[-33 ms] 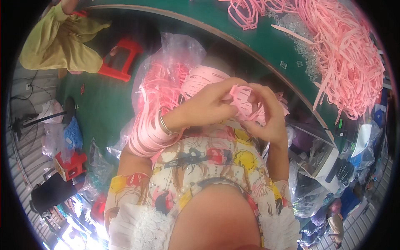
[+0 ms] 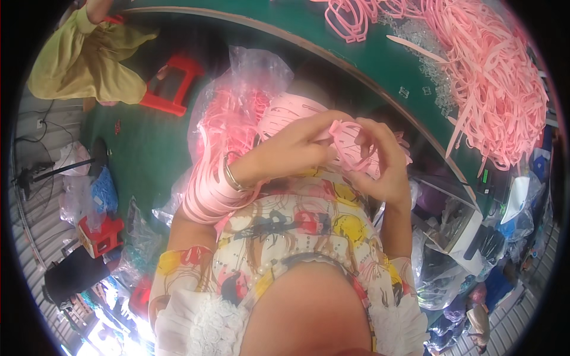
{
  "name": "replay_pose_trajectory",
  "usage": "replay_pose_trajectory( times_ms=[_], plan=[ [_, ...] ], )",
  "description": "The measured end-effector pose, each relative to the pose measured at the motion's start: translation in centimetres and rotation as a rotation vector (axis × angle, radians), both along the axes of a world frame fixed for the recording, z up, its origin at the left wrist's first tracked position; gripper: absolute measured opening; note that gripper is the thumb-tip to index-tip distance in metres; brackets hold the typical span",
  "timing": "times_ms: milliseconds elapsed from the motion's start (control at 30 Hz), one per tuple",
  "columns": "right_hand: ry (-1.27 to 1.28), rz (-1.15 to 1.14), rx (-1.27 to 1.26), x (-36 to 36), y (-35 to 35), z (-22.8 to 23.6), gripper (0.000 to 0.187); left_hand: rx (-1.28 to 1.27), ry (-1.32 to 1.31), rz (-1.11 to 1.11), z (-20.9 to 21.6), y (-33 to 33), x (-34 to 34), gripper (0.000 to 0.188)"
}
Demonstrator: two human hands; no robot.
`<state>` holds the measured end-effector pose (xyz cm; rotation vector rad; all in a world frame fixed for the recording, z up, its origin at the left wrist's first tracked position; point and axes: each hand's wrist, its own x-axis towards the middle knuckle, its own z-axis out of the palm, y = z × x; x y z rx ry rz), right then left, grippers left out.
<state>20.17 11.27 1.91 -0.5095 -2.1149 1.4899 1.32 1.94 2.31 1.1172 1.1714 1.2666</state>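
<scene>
A pink strap is bent into a loop between my two hands, above my lap. My left hand has its fingers closed on one end of this strap. My right hand curves round the other side of the loop, thumb and fingers pinching it. Several more pink straps hang as a bundle over my left forearm, near a bracelet at the wrist. Other pink strips lie across my lap behind the left hand. My fingers partly hide the held strap's ends.
On the green table at the far right lies a big heap of pink straps beside small clear plastic pieces. A clear bag of pink straps stands beyond my left arm. A red stool and a person's yellow-green garment are at far left.
The pink loop between my hands has shifted slightly, and the fingers of my left hand have moved a little. Everything else stays in place.
</scene>
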Motion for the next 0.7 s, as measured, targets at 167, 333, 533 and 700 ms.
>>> replay_pose_trajectory(
  times_ms=[167,333,533,700],
  plan=[
    [-0.105,-0.019,0.177,-0.4,-0.2,0.7,0.070,0.094,0.332,0.086,-0.2,0.0,-0.6,0.027],
    [-0.205,-0.157,0.614,-2.4,-2.0,2.3,0.066,0.164,0.623,0.139,-0.6,0.1,0.7,0.022],
    [-0.228,-0.181,0.472,-2.5,-0.9,2.0,0.049,0.115,0.421,0.223,-0.6,-0.2,-0.4,0.025],
    [-0.227,-0.064,0.361,-0.7,0.9,2.6,0.038,-0.114,-0.073,0.052,-0.4,-0.4,-1.9,0.028]
  ],
)
